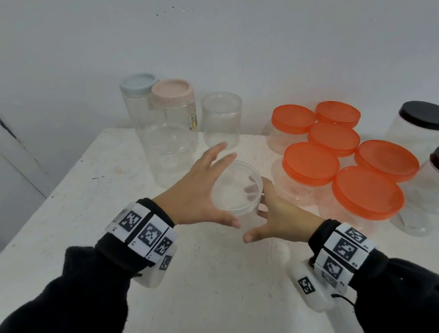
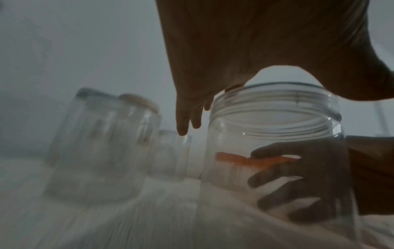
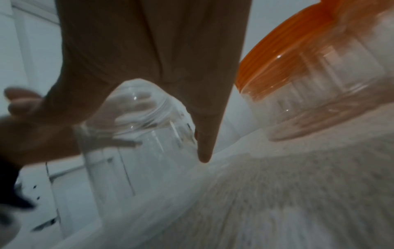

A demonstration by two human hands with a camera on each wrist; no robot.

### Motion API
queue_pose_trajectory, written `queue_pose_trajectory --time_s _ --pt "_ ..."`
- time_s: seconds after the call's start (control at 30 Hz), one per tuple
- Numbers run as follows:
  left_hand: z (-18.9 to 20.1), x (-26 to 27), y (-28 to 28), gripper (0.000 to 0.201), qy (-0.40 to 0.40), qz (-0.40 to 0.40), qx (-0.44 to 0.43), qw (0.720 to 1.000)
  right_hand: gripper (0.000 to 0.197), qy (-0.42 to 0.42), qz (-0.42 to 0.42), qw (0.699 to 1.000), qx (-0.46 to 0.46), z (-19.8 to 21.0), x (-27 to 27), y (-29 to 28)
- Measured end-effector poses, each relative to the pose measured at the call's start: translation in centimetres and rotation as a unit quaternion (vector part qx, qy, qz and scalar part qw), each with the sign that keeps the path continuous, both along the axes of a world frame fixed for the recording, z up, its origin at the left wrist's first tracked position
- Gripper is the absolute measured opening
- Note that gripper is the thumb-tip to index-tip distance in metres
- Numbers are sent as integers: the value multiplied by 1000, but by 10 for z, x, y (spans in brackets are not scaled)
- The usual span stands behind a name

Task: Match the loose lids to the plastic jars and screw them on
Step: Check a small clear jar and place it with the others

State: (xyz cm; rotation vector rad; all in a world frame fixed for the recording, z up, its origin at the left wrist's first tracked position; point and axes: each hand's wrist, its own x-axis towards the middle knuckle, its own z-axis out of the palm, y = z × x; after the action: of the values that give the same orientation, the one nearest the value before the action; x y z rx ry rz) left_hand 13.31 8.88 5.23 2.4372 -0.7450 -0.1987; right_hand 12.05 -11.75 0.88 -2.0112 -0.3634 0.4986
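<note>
A clear, lidless plastic jar stands upright on the white table, its threaded neck plain in the left wrist view. My right hand grips it from the right: the fingers curl round the far wall and show through the plastic, while the thumb sticks out toward me. My left hand is at the jar's left side by the rim, fingers straight and spread, arching over the neck. The right wrist view is blurred and shows the jar. No loose lid is visible.
Behind stand a blue-lidded jar, a pink-lidded jar, a wide clear jar and a lidless clear jar. Several orange-lidded jars crowd the right, close to my right hand. Black-lidded jars sit at the far right.
</note>
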Motion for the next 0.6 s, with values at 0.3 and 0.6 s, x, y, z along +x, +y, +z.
queue_pose_trajectory --time_s 0.3,0.6 --pt "-43 -12 11 110 162 103 -251 949 120 -59 29 998 -25 59 8 0" --pt "-46 -8 12 100 157 120 -250 948 107 -173 190 898 -357 100 21 42"
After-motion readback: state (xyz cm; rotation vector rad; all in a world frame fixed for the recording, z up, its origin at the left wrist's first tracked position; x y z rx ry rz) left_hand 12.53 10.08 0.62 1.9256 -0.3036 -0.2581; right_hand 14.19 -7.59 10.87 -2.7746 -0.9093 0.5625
